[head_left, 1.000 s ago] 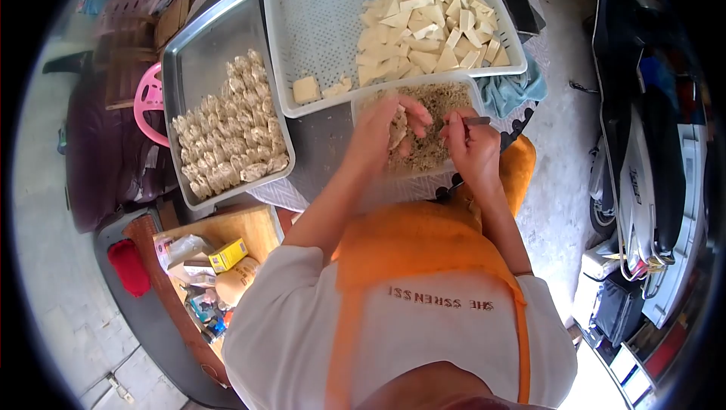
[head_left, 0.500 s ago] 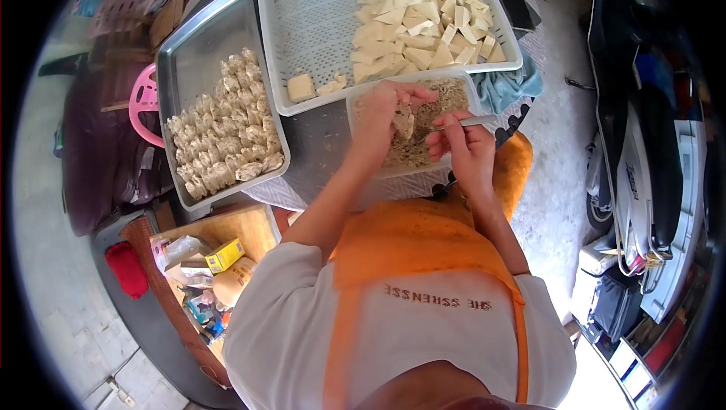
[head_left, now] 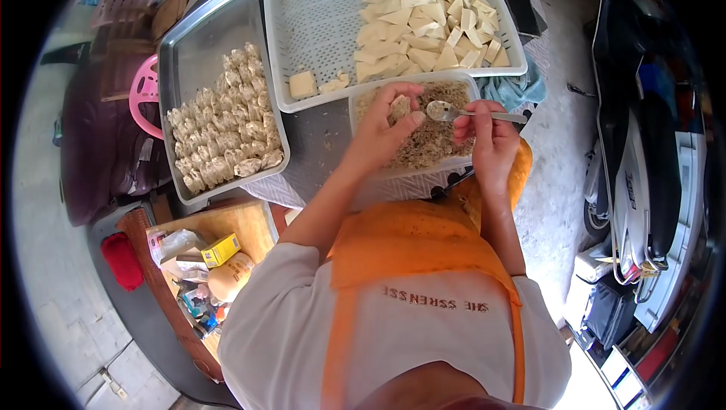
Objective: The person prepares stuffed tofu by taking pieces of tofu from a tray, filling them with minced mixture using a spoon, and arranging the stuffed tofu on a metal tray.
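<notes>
My left hand [head_left: 387, 126] is closed round a small pale piece [head_left: 399, 110] coated with filling, above the left part of a plastic box [head_left: 475, 91]. Brownish crumbly filling [head_left: 431, 142] lies in that box. In my right hand [head_left: 490, 138] is a metal spoon [head_left: 446, 111], its bowl over the filling close to my left fingertips. Behind the box, a perforated white tray [head_left: 310, 24] holds many pale triangular pieces [head_left: 423, 21]. Rows of filled, wrinkled pieces [head_left: 227, 126] stand in a metal tray [head_left: 185, 47] at the left.
A black phone [head_left: 518, 6] and a blue cloth [head_left: 518, 89] lie right of the trays. A pink chair [head_left: 144, 96] is beside the metal tray. Below left, a wooden surface [head_left: 253, 225] carries a yellow box [head_left: 220, 250] and other items. A scooter [head_left: 635, 176] stands at the right.
My right hand has moved slightly right, and the spoon's bowl now shows above the filling, apart from the piece. My left hand has turned, with its thumb now across the piece.
</notes>
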The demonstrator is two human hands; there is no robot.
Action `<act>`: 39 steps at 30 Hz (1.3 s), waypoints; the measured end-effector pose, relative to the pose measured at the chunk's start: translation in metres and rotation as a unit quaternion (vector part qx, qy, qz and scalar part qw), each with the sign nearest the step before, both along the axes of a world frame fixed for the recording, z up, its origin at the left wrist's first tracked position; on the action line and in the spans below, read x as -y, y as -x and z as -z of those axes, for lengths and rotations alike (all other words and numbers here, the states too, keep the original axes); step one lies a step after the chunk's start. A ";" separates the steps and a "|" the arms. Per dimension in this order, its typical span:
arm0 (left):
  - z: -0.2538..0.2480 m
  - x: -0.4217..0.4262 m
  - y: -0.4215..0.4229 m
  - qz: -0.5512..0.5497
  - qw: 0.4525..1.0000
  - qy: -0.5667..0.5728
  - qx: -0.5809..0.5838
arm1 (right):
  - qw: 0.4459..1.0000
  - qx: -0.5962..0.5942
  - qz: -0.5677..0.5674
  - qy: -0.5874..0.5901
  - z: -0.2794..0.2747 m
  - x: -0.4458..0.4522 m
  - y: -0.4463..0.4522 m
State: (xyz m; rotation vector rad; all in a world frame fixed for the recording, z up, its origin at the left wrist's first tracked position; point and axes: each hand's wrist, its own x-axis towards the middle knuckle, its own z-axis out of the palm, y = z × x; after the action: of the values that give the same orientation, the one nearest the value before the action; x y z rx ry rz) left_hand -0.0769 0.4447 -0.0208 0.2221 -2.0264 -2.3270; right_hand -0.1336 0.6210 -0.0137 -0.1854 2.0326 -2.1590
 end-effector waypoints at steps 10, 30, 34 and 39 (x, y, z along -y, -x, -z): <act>0.014 0.003 -0.003 0.004 0.989 -0.134 0.056 | 0.988 -0.091 -0.023 -0.122 0.011 0.010 -0.005; -0.006 -0.004 0.000 -0.020 0.966 -0.253 0.049 | 0.976 -0.148 -0.020 -0.161 0.015 0.009 -0.007; 0.003 -0.001 -0.001 0.028 0.987 -0.149 0.044 | 0.976 -0.140 -0.023 -0.163 0.013 0.010 -0.007; -0.003 0.002 -0.001 -0.007 0.966 -0.238 0.099 | 0.976 -0.142 -0.019 -0.162 0.015 0.010 -0.007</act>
State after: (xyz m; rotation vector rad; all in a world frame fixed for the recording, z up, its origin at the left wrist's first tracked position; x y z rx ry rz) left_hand -0.0759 0.4426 -0.0175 0.5027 -1.4821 -2.8464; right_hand -0.1263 0.6112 -0.0284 -0.5069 2.4780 -1.8291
